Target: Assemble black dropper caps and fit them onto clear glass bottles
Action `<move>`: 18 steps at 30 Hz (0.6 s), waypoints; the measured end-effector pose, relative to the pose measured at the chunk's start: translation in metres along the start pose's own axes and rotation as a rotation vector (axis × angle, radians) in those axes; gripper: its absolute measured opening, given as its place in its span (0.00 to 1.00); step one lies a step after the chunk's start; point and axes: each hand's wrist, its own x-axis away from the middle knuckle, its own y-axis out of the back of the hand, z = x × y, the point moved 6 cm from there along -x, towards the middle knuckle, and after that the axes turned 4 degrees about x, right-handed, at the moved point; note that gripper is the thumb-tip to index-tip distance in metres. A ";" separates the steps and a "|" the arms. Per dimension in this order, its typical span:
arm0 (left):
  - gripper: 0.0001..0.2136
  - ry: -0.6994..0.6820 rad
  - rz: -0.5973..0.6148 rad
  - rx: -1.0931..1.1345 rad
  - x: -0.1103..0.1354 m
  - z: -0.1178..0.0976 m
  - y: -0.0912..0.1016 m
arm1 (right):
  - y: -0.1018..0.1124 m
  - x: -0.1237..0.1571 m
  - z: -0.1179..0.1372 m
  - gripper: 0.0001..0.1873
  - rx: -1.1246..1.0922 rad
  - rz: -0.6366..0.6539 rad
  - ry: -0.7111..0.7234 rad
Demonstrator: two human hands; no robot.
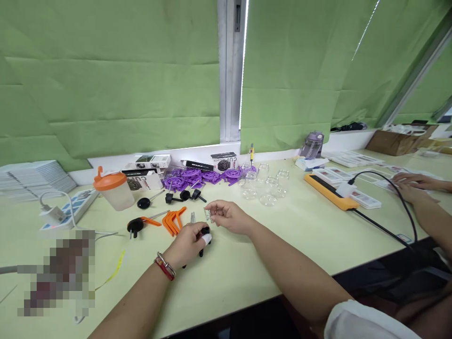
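My left hand (189, 242) rests on the pale green table (289, 245), closed around a small black part (204, 231), with a white wrap on one fingertip. My right hand (229, 216) hovers just beyond it, fingers pinched on a small metal spring (208, 215). Two thin metal pins (192, 217) lie close to both hands. Orange angled pieces (173, 221) sit just left of them. A black wheel on an orange handle (136, 226) lies further left.
Purple wheels (201, 177), small boxes (151, 162) and clear glass jars (264, 186) line the back. An orange-lidded cup (113, 188) and a power strip (70, 209) stand left. An orange power strip (330, 190) with a black cable lies right, near another person's hands (411, 186).
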 end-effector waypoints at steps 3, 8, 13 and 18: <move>0.07 -0.033 -0.006 -0.015 -0.002 0.001 0.000 | -0.013 0.003 0.008 0.15 0.008 0.074 0.070; 0.07 -0.049 -0.011 -0.022 -0.002 -0.003 0.001 | -0.017 0.005 0.009 0.15 0.074 0.109 0.065; 0.07 -0.049 -0.007 -0.057 -0.001 -0.005 0.000 | -0.014 0.006 0.012 0.14 0.141 0.094 0.044; 0.07 -0.063 -0.017 -0.033 -0.002 -0.001 -0.001 | -0.016 0.007 0.016 0.13 0.165 0.130 0.053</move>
